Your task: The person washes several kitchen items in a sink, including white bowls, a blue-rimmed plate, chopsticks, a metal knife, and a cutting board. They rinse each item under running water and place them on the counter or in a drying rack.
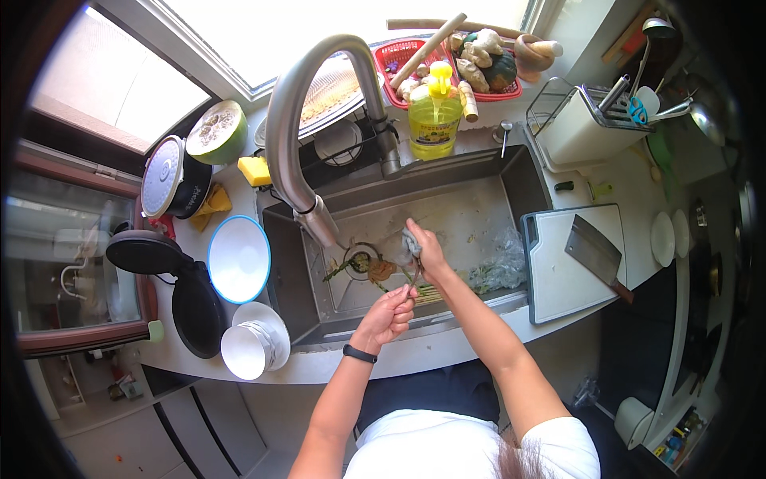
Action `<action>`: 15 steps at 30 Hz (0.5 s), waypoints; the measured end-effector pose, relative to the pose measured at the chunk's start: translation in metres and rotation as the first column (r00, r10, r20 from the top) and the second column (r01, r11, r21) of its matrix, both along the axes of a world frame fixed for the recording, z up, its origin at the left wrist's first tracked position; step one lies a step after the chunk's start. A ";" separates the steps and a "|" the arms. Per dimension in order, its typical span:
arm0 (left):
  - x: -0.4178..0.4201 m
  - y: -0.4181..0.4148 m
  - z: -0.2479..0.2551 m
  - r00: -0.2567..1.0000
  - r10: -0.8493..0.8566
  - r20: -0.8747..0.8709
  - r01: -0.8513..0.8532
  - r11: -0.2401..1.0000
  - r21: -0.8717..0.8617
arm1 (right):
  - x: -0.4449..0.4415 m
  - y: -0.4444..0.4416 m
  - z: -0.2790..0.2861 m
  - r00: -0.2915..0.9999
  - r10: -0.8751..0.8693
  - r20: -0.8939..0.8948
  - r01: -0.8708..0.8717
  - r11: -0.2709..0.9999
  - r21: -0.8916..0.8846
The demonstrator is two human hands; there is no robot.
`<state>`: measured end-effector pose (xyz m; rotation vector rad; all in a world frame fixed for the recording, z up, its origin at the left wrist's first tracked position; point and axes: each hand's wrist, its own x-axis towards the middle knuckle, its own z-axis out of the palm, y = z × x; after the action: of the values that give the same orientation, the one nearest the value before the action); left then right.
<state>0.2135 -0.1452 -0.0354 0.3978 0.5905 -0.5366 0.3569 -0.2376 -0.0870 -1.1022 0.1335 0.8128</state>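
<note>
Over a stainless-steel sink (419, 209), my right hand (432, 254) holds a grey cloth or scouring pad (410, 242). A thin, dark utensil (417, 272) runs from it down to my left hand (389, 314), whose fingers pinch its lower end. The utensil's kind is hard to make out. Beneath the hands, several pale sticks, perhaps chopsticks (432, 294), lie along the sink's front. Left of them are a brown scrap (381, 270), green stems (338, 270) and the drain (361, 261) with bits in it. A crumpled clear plastic bag (502, 266) lies at the sink's right.
The tall faucet (287, 126) arches over the sink's left side. On the right, a cleaver (593, 248) rests on a white cutting board (547, 269) overlapping the sink rim. White bowls (245, 350) and a blue-rimmed bowl (239, 258) stand left; a yellow detergent bottle (434, 123) stands behind.
</note>
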 end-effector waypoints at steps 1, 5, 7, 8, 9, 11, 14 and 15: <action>0.003 -0.002 -0.002 0.999 0.032 -0.019 -0.031 0.998 0.056 | -0.006 0.004 0.015 0.992 -0.051 -0.113 0.056 0.997 0.046; 0.017 -0.010 -0.008 0.989 0.126 -0.071 -0.094 0.933 0.348 | -0.038 0.010 0.015 0.968 -0.203 -0.145 0.221 0.968 0.121; 0.023 -0.016 -0.008 0.982 0.167 -0.086 -0.101 0.854 0.510 | -0.055 0.005 0.007 0.986 -0.166 -0.006 0.166 0.980 0.112; 0.026 -0.019 -0.006 0.985 0.137 -0.106 -0.052 0.817 0.574 | -0.060 0.000 -0.007 0.990 -0.103 0.100 0.099 0.994 0.037; 0.025 -0.022 -0.008 0.992 0.099 -0.082 -0.027 0.781 0.624 | -0.060 -0.002 -0.007 0.979 -0.030 0.200 0.039 0.998 -0.044; 0.019 -0.031 -0.013 0.999 0.022 -0.041 0.015 0.696 0.718 | -0.048 -0.010 -0.009 0.998 0.001 0.056 0.000 1.000 -0.024; 0.015 -0.032 -0.068 0.991 -0.049 0.122 -0.088 0.440 0.893 | -0.031 -0.011 -0.032 0.920 0.026 0.391 0.034 0.989 -0.146; 0.014 -0.029 -0.077 0.988 -0.081 0.128 -0.085 0.402 0.912 | -0.025 -0.011 -0.031 0.886 0.107 0.451 0.040 0.952 -0.304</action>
<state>0.2275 -0.1745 -0.1126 1.5180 0.7031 -0.1002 0.3318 -0.2490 -0.1178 -1.5713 -0.1715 0.5467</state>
